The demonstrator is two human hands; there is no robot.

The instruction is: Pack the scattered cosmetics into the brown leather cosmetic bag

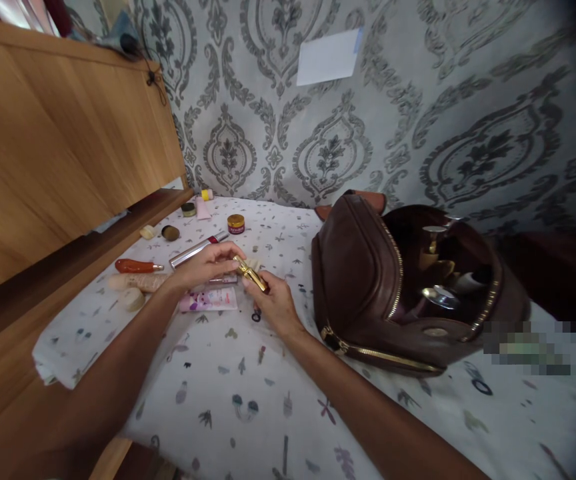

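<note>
Over the printed cloth, my right hand [277, 303] is closed round a small shiny gold tube [252, 275] with a dark lower end, possibly a lipstick. The fingertips of my left hand [207, 263] pinch its upper end. Beneath and behind my left hand lie a silver tube [188, 253] and a white-and-purple squeeze tube [208, 299]. Left of that wrist are an orange-handled tool [135, 266], a beige bottle [153, 283] and a round pale cap or jar [131, 300]. Something pale behind the gold tube is partly hidden.
An unzipped brown leather bag [353, 267] stands at the right, with spoon-like metal items and bottles inside. Toward the wall are a gold-lidded jar [236, 224], a pink tube [203, 208] and a dark-lidded jar [188, 209]. A wooden furniture panel [68, 120] borders the left.
</note>
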